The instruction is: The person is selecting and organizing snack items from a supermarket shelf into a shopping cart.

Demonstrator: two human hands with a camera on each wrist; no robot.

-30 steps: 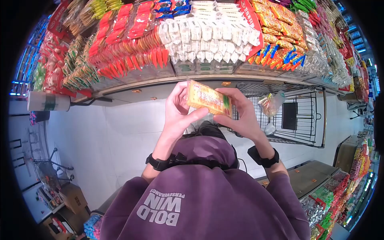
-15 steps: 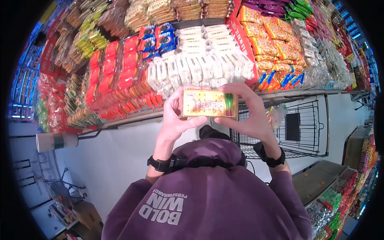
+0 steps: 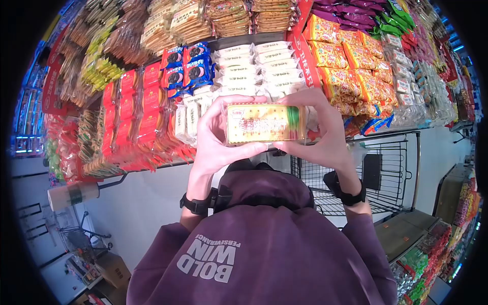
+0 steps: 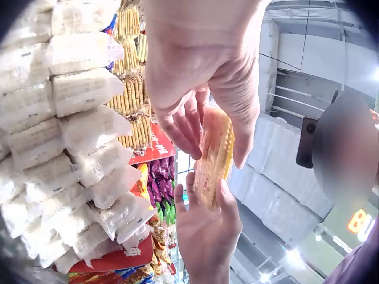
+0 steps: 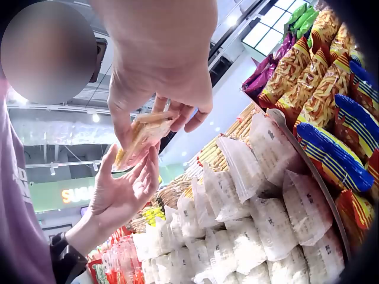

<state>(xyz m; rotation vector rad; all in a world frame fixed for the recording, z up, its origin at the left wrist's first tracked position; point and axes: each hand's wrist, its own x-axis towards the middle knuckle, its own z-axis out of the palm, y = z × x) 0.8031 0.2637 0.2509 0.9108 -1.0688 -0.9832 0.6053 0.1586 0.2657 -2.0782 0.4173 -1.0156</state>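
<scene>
Yellow pack (image 3: 265,123), pinched at opposite edges by curled left hand (image 3: 209,140) and right hand (image 3: 328,133), hangs apart from white packets (image 3: 236,70).

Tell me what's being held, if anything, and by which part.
A yellow packet: the left hand grips its left end, the right hand its right, in the head view.

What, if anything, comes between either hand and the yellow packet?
Nothing visible: the left hand and right hand both grip the yellow packet directly, one at each end. In the head view, the white-wrapped snacks show beyond it, not in between.
</scene>
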